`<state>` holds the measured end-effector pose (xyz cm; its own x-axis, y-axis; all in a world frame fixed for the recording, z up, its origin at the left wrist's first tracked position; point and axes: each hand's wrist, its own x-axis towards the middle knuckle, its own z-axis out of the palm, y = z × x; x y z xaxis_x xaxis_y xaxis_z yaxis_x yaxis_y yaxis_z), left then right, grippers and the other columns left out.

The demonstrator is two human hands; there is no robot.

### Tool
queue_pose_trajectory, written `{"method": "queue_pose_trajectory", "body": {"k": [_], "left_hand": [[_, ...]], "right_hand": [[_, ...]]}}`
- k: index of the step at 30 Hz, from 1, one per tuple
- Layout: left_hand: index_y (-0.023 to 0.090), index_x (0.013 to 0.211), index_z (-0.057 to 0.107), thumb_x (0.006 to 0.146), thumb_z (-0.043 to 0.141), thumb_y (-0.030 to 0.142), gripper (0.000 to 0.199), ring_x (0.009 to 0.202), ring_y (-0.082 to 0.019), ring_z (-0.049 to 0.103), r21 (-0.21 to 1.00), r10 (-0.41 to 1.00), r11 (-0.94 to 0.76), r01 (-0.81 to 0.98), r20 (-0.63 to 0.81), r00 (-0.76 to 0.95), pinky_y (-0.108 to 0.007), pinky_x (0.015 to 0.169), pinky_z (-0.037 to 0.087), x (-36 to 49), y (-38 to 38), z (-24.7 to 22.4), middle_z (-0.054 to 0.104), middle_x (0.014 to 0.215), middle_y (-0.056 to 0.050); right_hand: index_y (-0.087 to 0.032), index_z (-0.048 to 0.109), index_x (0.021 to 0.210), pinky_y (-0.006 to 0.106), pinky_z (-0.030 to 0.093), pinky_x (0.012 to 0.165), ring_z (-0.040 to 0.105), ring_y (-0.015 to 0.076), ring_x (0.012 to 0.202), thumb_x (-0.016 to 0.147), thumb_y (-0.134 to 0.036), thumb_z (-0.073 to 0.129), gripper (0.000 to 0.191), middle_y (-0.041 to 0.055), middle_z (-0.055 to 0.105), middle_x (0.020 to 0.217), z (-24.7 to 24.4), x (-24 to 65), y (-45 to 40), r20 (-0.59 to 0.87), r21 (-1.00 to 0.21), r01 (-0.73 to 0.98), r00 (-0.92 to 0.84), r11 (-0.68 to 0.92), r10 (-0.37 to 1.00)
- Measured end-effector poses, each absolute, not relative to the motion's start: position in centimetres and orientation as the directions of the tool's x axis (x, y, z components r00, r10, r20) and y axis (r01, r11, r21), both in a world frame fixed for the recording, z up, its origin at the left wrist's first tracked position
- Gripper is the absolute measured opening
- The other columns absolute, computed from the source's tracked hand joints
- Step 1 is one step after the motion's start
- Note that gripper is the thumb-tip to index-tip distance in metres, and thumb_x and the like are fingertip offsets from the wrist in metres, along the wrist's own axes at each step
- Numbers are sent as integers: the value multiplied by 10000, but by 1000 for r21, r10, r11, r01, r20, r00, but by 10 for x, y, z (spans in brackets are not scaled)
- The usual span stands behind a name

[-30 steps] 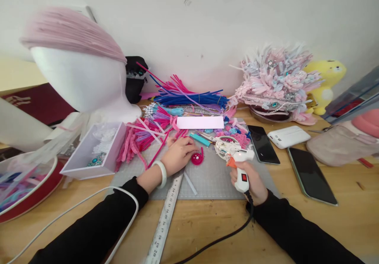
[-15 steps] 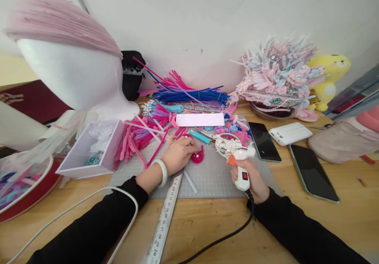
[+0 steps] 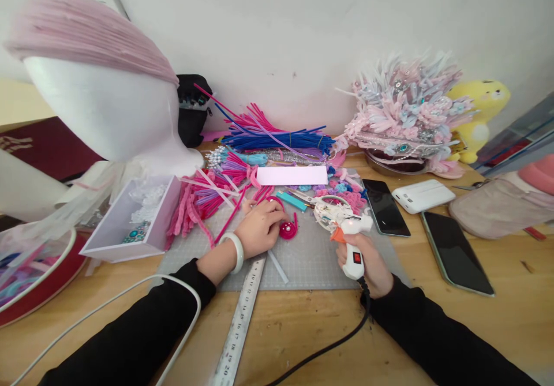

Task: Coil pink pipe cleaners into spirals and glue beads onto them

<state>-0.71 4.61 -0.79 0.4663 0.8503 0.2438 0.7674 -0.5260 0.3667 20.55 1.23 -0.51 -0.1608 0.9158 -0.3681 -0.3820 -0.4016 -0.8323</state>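
Observation:
My left hand (image 3: 259,228), a white bangle (image 3: 238,253) at its wrist, rests on the cutting mat (image 3: 311,262) with fingers curled together. Its fingertips touch the left side of a magenta pipe-cleaner coil (image 3: 288,229) with white beads; part of the coil is hidden under them. Wrapped round a white hot glue gun (image 3: 354,263) is my right hand (image 3: 367,259). The gun's nozzle side faces away, beside a white, glue-covered roundish thing (image 3: 331,212). Below my left hand lie a steel ruler (image 3: 242,317) and a clear glue stick (image 3: 278,267).
Bundles of pipe cleaners (image 3: 277,139) lie along the wall. A foam head (image 3: 108,109) and a white box (image 3: 116,247) of beads stand left. Scissors (image 3: 303,194), phones (image 3: 459,253), a power bank (image 3: 424,195) and a fluffy headpiece (image 3: 402,115) are ahead and right. A black cord (image 3: 322,348) trails from the gun.
The fingers of my left hand have drawn back slightly from the coil's middle toward its left side. My right hand and the glue gun have hardly moved.

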Motion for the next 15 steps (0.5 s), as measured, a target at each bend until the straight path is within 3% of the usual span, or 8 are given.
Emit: {"method": "queue_pose_trajectory", "body": {"k": [15], "left_hand": [[223,849,579,675,375,53,317,852,-173,500,376,820,-572,729,259,511,-414,808,181,-9,44,-10,563,875,-8]], "right_hand": [[-159,466,578,181,165,294,230,38,297,580,-288,555,157,-87,294,341,-3,205,11,-376,-840,-360,-154,-406,914]]}}
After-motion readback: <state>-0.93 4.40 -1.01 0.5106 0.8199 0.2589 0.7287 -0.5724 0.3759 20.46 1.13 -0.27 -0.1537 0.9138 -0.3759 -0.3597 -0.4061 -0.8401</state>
